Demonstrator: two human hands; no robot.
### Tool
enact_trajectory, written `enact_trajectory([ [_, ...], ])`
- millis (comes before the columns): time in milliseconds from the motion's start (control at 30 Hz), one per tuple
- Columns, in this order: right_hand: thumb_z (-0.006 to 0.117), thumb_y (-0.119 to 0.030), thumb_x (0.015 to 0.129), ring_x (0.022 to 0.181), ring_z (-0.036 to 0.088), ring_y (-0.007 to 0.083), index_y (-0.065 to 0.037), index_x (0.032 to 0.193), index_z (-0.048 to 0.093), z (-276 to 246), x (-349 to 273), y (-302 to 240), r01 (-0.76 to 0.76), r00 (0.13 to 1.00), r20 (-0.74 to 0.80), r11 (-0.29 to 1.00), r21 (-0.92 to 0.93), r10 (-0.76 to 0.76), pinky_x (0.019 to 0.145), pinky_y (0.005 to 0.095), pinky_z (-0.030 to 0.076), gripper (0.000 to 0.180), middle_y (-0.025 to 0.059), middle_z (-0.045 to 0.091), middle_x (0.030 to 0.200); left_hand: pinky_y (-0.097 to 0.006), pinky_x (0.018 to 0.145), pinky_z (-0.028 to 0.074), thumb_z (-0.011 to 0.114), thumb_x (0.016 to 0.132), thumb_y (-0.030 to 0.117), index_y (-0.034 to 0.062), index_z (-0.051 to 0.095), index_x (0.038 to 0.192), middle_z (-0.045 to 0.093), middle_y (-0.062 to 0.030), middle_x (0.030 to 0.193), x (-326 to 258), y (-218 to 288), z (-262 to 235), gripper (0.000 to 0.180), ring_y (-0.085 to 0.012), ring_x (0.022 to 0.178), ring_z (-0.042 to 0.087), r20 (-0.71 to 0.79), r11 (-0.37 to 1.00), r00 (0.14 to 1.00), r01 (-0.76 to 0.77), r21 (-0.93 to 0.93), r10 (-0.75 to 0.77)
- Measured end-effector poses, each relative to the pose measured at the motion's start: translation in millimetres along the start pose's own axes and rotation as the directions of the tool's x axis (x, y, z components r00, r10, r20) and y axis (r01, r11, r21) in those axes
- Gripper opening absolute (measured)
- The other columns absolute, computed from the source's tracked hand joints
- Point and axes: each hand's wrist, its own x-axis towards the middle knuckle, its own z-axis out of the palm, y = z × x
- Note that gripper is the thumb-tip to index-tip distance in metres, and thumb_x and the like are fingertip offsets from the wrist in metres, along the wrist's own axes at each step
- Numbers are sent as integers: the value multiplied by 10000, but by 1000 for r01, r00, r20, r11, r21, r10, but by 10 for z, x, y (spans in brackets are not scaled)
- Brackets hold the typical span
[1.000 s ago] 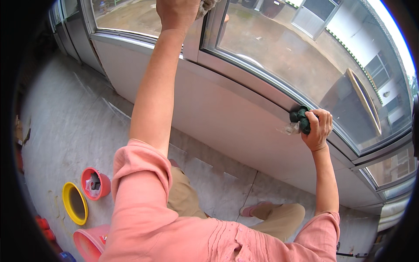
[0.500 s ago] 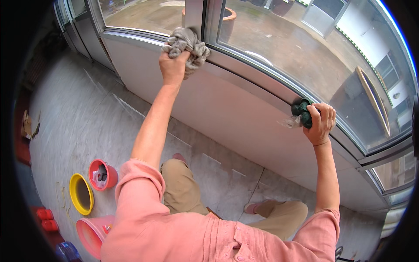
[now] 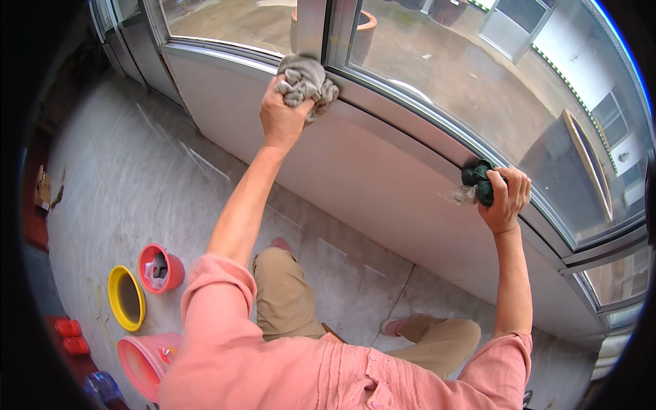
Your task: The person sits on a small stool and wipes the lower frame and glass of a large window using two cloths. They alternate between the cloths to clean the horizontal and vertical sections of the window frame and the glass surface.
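Note:
My left hand [image 3: 283, 119] is closed on a bunched grey-beige rag [image 3: 305, 82], pressed against the window frame [image 3: 389, 109] at the foot of an upright metal post. Off to the right, my right hand [image 3: 508, 197] grips a dark green crumpled bundle [image 3: 480, 180], with a piece of clear plastic [image 3: 462, 196] sticking out at its left. It rests at the lower rail of the same frame. What the bundle is made of I cannot tell. Above the rail is the window pane [image 3: 444, 75].
On the grey floor at left stand a small pink-red bucket [image 3: 178, 273] with things inside, a yellow-rimmed bucket [image 3: 141, 321] of murky water and a larger pink tub [image 3: 130, 369]. Red items [image 3: 68, 328] lie farther left. A pale wall panel [image 3: 369, 174] runs below the window.
My left hand has shifted slightly right and down with the rag along the frame. My right hand has moved only a little, still holding the green bundle.

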Motion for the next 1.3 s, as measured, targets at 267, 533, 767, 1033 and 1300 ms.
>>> enact_trajectory([
  [267,727,-141,774,976,631,302,-162,1155,634,45,-1,-8,9,1000,-23,1000,2,-9,871,442,466,392,64,632,1071,-358,725,552,781,787,124,37,741,984,743,-95,858,1985,1287,-136,219,-216,785,709,-29,929,986,-164,-330,164],
  [533,720,-139,750,980,617,305,-155,1158,637,-1,5,-28,-3,1000,9,1000,5,3,874,444,452,416,71,626,1070,-356,864,558,872,727,217,62,723,1068,757,-100,1037,1070,679,45,404,-245,924,730,-27,974,978,-200,109,205],
  [767,719,-125,724,993,597,307,-149,1149,642,9,69,-87,-39,999,17,999,7,39,871,440,441,432,69,618,1070,-410,848,562,850,718,184,97,697,1120,706,-89,1040,4,576,324,439,-326,956,708,-89,993,996,-12,115,22],
  [1033,732,-104,697,994,595,307,-159,1140,636,-39,26,-44,-57,997,54,998,-3,57,870,445,445,457,64,618,1064,-452,806,569,912,647,247,137,660,1002,595,-67,1089,-666,1144,796,449,-312,1020,660,271,882,855,-468,42,441],
  [1300,752,-113,700,998,601,286,-167,1133,648,-12,49,-69,-56,998,33,998,19,55,874,423,436,449,42,628,1069,-438,832,544,861,712,207,92,693,1046,666,-68,1107,12,145,114,391,-357,967,676,-51,996,995,86,36,-84],
])
